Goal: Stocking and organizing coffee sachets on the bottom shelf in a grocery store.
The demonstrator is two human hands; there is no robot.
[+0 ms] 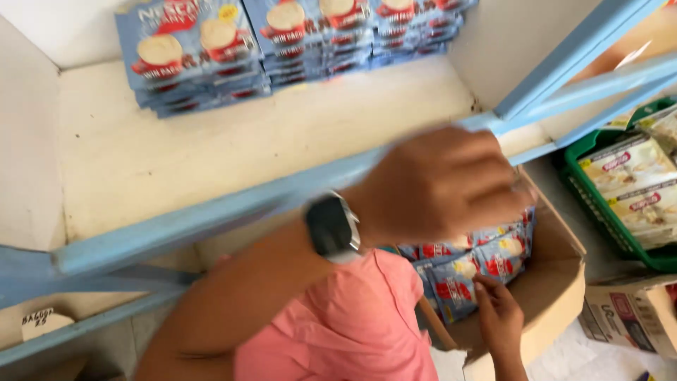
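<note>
Pale, bare shelf board (211, 152) fills the upper half, bounded by a blue front edge (211, 212) running from eight o'clock up to two o'clock; open room lies between that edge and the stacked blue sachet packs (282, 42) at twelve o'clock. A brown cardboard box (557, 282) sits at four o'clock, with a green crate (599, 212) beyond at three o'clock. Blurred, the left hand (441, 185) is closed at centre above the box's blue packets (465, 271); whether it grips any, I cannot tell. Its wrist wears a black watch (331, 227). Lower, the right hand (499, 314) rests curled fingers on the packets.
</note>
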